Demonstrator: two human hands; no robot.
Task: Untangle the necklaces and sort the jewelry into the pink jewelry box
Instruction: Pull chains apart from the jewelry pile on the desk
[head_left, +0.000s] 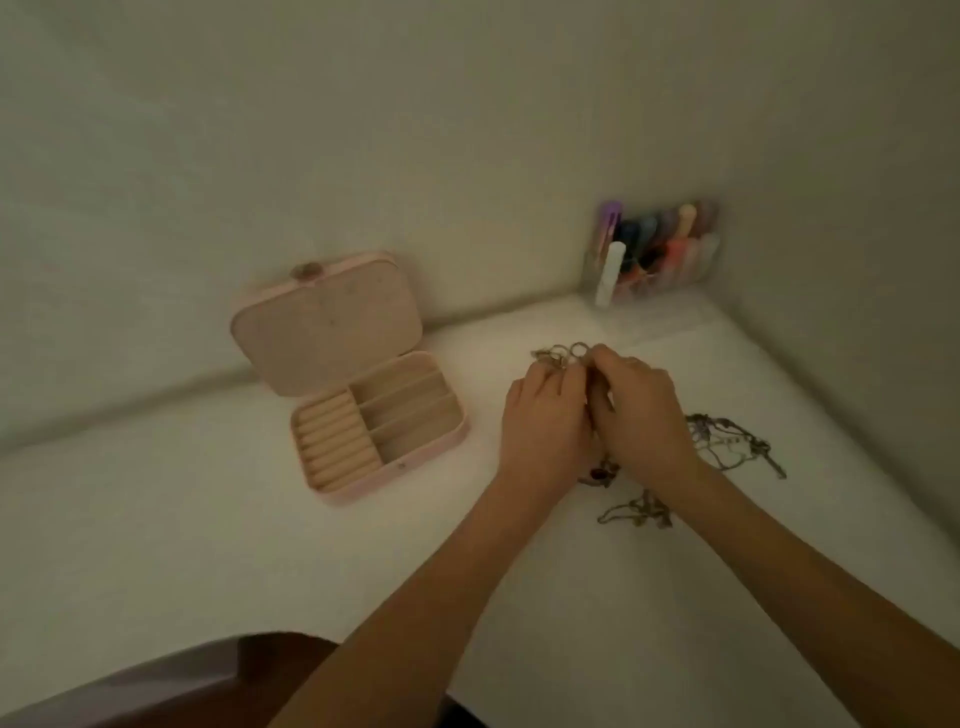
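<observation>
Bare table (156, 519) lies left and near of the open box (374, 415), whose raised lid (324, 322) blocks its far side. An open strip runs between the box and the 2 hands. Chains (727, 447) clutter the right, and a rack (654, 254) fills the far corner.

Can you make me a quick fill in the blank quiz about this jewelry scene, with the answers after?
1. The lid of the pink jewelry box is ____.
2. Both hands, left hand and right hand, hold a cluster of ____.
3. The box sits to the ____ of the hands.

Answers: open; rings; left
</observation>
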